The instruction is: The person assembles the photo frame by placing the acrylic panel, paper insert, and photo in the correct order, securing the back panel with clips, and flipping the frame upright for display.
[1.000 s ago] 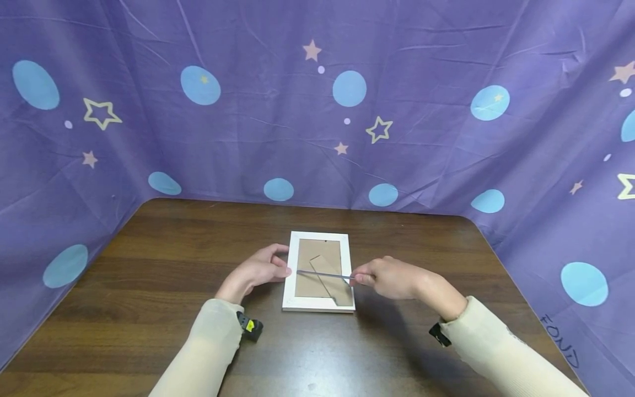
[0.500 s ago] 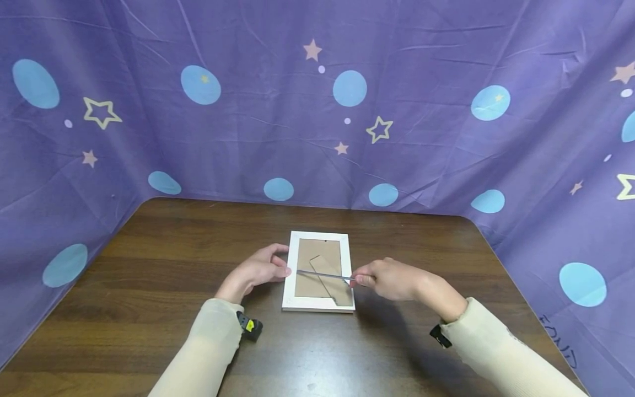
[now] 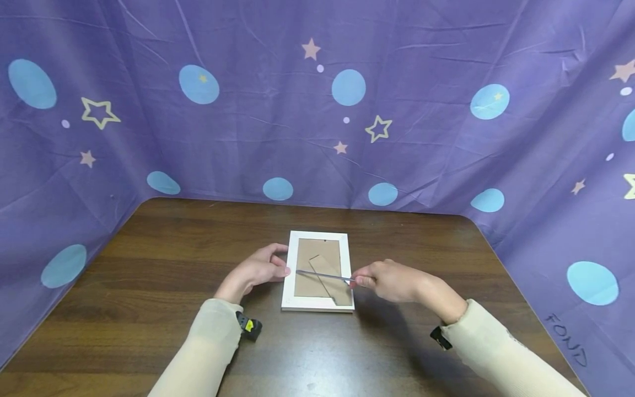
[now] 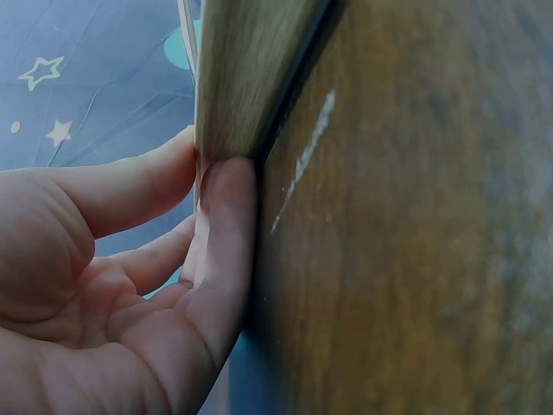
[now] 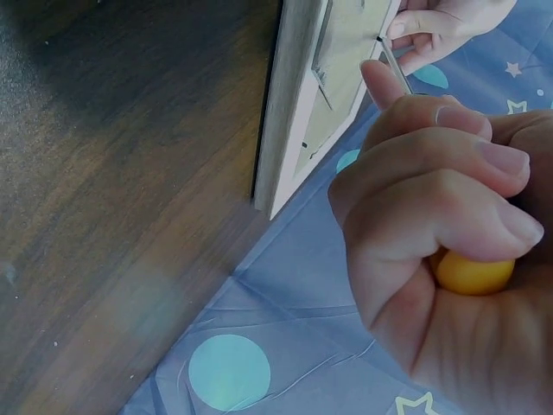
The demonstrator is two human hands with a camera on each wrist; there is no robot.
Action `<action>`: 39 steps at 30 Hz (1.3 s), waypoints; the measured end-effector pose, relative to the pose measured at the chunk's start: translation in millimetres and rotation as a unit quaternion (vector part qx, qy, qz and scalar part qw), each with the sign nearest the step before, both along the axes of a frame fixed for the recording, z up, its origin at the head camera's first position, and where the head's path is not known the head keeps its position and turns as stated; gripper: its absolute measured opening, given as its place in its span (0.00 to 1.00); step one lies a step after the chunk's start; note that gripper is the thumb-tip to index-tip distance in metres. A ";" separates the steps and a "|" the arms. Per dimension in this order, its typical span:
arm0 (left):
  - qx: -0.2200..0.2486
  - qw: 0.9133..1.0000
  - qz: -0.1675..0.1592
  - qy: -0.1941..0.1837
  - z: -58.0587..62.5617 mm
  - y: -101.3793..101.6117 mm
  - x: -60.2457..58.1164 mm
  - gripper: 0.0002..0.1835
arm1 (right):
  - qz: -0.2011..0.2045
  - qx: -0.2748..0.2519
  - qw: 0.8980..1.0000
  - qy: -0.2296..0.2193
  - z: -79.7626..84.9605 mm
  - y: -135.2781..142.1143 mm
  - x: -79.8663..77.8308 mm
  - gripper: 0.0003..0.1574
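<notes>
A white picture frame point(image 3: 317, 235) lies back up on the table, its brown backing board point(image 3: 306, 251) and diagonal stand flap point(image 3: 342, 298) showing. My left hand point(image 3: 255, 270) holds its left edge, thumb at the top rim and forefinger along the wooden side, as the left wrist view shows. My right hand point(image 3: 389, 278) grips a screwdriver, curled round its handle; a yellow handle end point(image 5: 475, 275) peeks out in the right wrist view. The thin metal shaft point(image 3: 327, 275) crosses above the backing, its tip at the backing's left edge near my left thumb. Most of the handle is hidden.
The dark wooden table point(image 3: 198, 248) has rounded far corners. A purple curtain point(image 3: 278, 110) with stars and blue dots stands behind it and on both sides. Black straps with small devices sit on both wrists. A pale scratch point(image 4: 302, 164) marks the tabletop beside the frame.
Hardly anything differs: both hands, the screwdriver and the picture frame keep their places, while the head view shifts very slightly.
</notes>
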State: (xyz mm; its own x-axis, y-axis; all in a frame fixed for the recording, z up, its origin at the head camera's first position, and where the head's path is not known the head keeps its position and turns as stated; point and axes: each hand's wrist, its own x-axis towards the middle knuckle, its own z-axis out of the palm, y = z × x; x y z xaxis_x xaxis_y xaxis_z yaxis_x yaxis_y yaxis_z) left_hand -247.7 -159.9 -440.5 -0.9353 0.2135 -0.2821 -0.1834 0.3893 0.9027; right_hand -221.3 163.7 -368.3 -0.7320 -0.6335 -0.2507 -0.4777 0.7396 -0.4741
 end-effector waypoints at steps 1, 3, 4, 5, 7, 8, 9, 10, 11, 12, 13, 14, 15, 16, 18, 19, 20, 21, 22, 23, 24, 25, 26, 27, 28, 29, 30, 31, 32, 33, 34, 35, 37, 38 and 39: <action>0.000 1.000 0.001 -0.001 -0.1 0.0 -0.1 0.37 | 0.000 0.000 1.000 0.000 -0.2 0.2 0.0 0.20; 0.000 1.000 0.002 -0.002 -0.7 -0.4 -0.4 0.36 | -0.001 -0.002 1.000 -0.003 -0.7 0.4 0.3 0.20; 0.002 1.000 0.001 -0.003 -0.7 -0.5 -0.4 0.36 | -0.002 -0.002 1.000 -0.004 -1.0 0.5 0.4 0.20; 0.001 1.000 0.001 -0.003 -1.0 -0.7 -0.4 0.36 | -0.003 -0.003 1.000 -0.005 -1.4 0.7 0.5 0.20; 0.001 1.000 0.002 -0.003 -1.5 -1.0 -0.2 0.36 | -0.005 -0.002 1.000 -0.008 -2.0 0.9 0.9 0.20; 0.000 1.000 0.002 -0.003 -1.7 -1.2 0.0 0.36 | -0.008 -0.003 1.000 -0.011 -2.6 1.0 1.1 0.20; -0.001 1.000 0.002 -0.003 -1.8 -1.4 0.2 0.36 | -0.009 -0.003 1.000 -0.012 -3.2 1.2 1.3 0.20; -0.002 1.000 0.002 -0.003 -1.8 -1.4 0.4 0.36 | -0.010 -0.003 1.000 -0.013 -3.8 1.4 1.4 0.20; -0.003 1.000 0.001 -0.002 -1.9 -1.5 0.5 0.36 | -0.011 -0.004 1.000 -0.014 -4.7 1.7 1.4 0.20; -0.002 1.000 0.001 -0.003 -1.8 -1.5 0.6 0.36 | -0.012 -0.004 1.000 -0.014 -5.4 1.8 1.5 0.20; -0.004 1.000 0.001 -0.002 -1.6 -1.6 0.6 0.36 | -0.013 -0.005 1.000 -0.014 -6.4 2.0 1.4 0.20; -0.005 1.000 0.001 -0.002 -1.4 -1.7 0.7 0.36 | -0.014 -0.006 1.000 -0.015 -7.3 2.2 1.3 0.20; -0.006 1.000 0.002 -0.003 -1.1 -1.6 0.7 0.36 | -0.014 -0.007 1.000 -0.015 -7.8 2.3 1.3 0.20; -0.008 1.000 0.002 -0.004 -0.9 -1.6 0.6 0.36 | -0.014 -0.008 1.000 -0.016 -8.8 2.4 1.1 0.20; -0.009 1.000 0.003 -0.006 -0.6 -1.4 0.3 0.36 | -0.013 -0.009 1.000 -0.017 -9.7 2.7 1.0 0.20; -0.011 1.000 0.003 -0.007 -0.5 -1.3 0.1 0.36 | -0.013 -0.009 1.000 -0.018 -10.3 2.9 0.9 0.20; -0.010 1.000 0.003 -0.008 -0.3 -1.1 0.0 0.36 | -0.013 -0.010 1.000 -0.020 -10.5 3.0 0.8 0.20; -0.008 1.000 0.002 -0.009 -0.4 -1.0 -0.4 0.36 | -0.013 -0.011 1.000 -0.021 -10.7 3.3 0.7 0.20; -0.008 1.000 0.001 -0.010 -0.3 -0.9 -0.6 0.36 | -0.012 -0.011 1.000 -0.022 -11.0 3.7 0.6 0.20; -0.007 1.000 0.001 -0.010 -0.1 -0.7 -0.9 0.36 | -0.012 -0.012 1.000 -0.023 -11.0 4.1 0.5 0.20; -0.007 1.000 0.001 -0.010 0.0 -0.6 -1.2 0.36 | -0.013 -0.013 1.000 -0.026 -11.1 4.3 0.5 0.20; -0.008 1.000 0.001 -0.010 0.3 -0.6 -1.4 0.36 | -0.014 -0.014 0.999 -0.027 -11.9 4.8 0.2 0.20; -0.009 1.000 0.000 -0.010 0.4 -0.6 -1.8 0.36 | -0.013 -0.015 0.999 -0.029 -12.2 5.3 0.0 0.20; -0.012 1.000 0.000 -0.010 0.5 -0.6 -1.9 0.36 | -0.013 -0.018 0.999 -0.033 -12.8 5.8 0.0 0.20; -0.016 1.000 0.000 -0.008 0.9 -0.6 -2.0 0.37 | -0.018 -0.020 0.999 -0.040 -13.6 6.1 0.1 0.20; -0.022 1.000 0.001 -0.007 1.2 -0.7 -2.0 0.37 | -0.021 -0.023 0.998 -0.047 -14.3 6.4 0.3 0.20; -0.025 1.000 0.001 -0.006 1.4 -0.7 -1.9 0.37 | -0.024 -0.026 0.998 -0.053 -14.9 6.7 0.6 0.20; -0.030 1.000 0.001 -0.005 1.8 -0.7 -1.7 0.37 | -0.028 -0.028 0.997 -0.060 -15.7 6.9 0.9 0.20; -0.033 0.999 0.001 -0.003 2.4 -0.6 -1.5 0.37 | -0.033 -0.029 0.997 -0.066 -16.2 6.9 1.2 0.20; -0.034 0.999 0.000 -0.003 2.8 -0.6 -1.3 0.37 | -0.039 -0.031 0.996 -0.072 -16.9 6.9 1.5 0.20; -0.035 0.999 0.002 -0.003 3.0 -0.5 -1.2 0.37 | -0.044 -0.030 0.996 -0.076 -17.4 6.8 1.7 0.20; -0.034 0.999 0.002 -0.004 3.3 -0.3 -0.9 0.37 | -0.046 -0.030 0.995 -0.078 -18.0 6.9 1.7 0.20; -0.032 0.999 0.001 -0.006 3.4 0.0 -0.6 0.37 | -0.054 -0.030 0.995 -0.082 -19.4 6.9 1.6 0.19; -0.028 1.000 0.001 -0.008 3.6 0.4 -0.5 0.37 | -0.057 -0.030 0.994 -0.084 -19.9 7.3 1.8 0.19; -0.025 1.000 0.000 -0.009 3.1 0.5 -0.6 0.37 | -0.060 -0.033 0.994 -0.087 -20.6 7.8 2.1 0.19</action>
State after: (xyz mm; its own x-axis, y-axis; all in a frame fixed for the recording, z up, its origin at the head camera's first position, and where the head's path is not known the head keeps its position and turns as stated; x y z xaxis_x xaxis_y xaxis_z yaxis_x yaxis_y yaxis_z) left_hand -248.3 -159.4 -437.4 -0.9299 0.1990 -0.3094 -0.1994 0.4341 0.8785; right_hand -219.2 171.4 -388.9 -0.7527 -0.5631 -0.3411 -0.2944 0.7513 -0.5907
